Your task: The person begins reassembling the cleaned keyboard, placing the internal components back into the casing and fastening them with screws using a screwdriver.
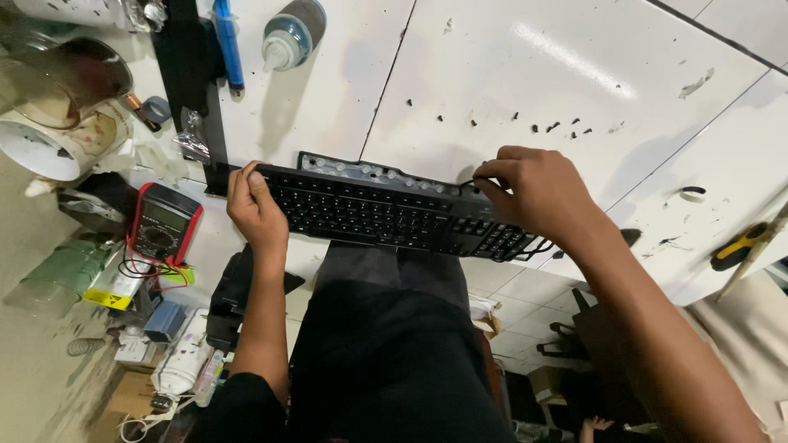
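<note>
A black computer keyboard [377, 212] lies at the near edge of a white worktable [525, 66], keys up, with a grey backing sheet showing along its far side. My left hand [256, 209] grips the keyboard's left end, thumb on top. My right hand [533, 190] is closed over the right end, near the number pad, fingers curled on the far edge. My lap in dark trousers sits below the keyboard.
A red and black multimeter [164, 223] with leads lies left of the keyboard. A glue bottle [287, 37], a blue pen [228, 41] and tape rolls [57, 123] stand far left. Small dark screws [558, 127] are scattered beyond the keyboard. A yellow-handled tool [739, 246] rests at the right.
</note>
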